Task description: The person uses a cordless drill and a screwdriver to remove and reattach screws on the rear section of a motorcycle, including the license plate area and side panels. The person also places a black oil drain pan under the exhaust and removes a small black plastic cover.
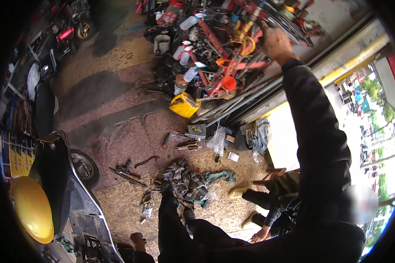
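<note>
Long metal rods (289,31) lay just beside the right hand (277,43), at the edge of a crowded heap of tools and parts. That hand was stretched far out at the end of a dark sleeve, its fingers bent inward; whether they had closed on anything I could not tell, as the fingertips were lost among the clutter. Just left of it was a gold-coloured metal part (248,26), with red metal bars (213,39) farther left. Nearer the body than the right hand, and to its left, were an orange funnel (228,83), a spray bottle (191,73) and a yellow jug (184,106).

The left hand (138,242) was low and close to the body, its fingers partly curled; I could not tell whether it had hold of anything. A scooter (81,208) stood to its left. Farther out from that hand, a dark bundle of cloth (180,177) and a grey box (196,131) lay on the floor (118,151). Well to its right was another person's hand (261,235).
</note>
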### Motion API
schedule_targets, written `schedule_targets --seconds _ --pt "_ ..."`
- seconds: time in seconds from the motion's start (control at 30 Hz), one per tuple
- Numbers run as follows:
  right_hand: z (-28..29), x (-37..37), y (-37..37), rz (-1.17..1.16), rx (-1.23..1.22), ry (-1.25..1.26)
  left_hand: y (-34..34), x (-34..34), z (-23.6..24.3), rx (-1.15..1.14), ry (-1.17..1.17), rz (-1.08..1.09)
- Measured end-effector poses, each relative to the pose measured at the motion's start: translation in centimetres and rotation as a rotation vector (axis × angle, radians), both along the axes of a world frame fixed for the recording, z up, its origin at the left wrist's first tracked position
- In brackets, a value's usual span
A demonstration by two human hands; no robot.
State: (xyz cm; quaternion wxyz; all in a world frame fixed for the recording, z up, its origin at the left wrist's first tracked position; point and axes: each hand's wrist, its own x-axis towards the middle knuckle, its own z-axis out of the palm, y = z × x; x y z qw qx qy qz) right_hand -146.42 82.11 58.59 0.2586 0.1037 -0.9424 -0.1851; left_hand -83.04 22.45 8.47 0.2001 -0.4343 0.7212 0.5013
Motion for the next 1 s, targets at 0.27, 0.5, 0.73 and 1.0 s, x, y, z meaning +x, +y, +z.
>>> schedule_targets --seconds 0.27,0.5,0.73,1.0 --pt "1.1 -13.8 4.9 0.242 0.478 -0.237 -1.5 -2.5 0.5 -0.634 0.342 -0.801" --pt "-5.0 -17.1 6.5 0.018 0.609 -0.376 -2.1 -0.8 6.4 -0.267 -0.131 0.318" --pt "-7.1 -15.4 3.1 0.088 0.688 -0.351 -2.0 0.6 7.4 -0.227 -0.177 0.187" --pt "-9.2 -0.4 -5.8 0.387 0.637 -0.459 0.9 9.5 8.9 -0.267 -0.162 0.403"
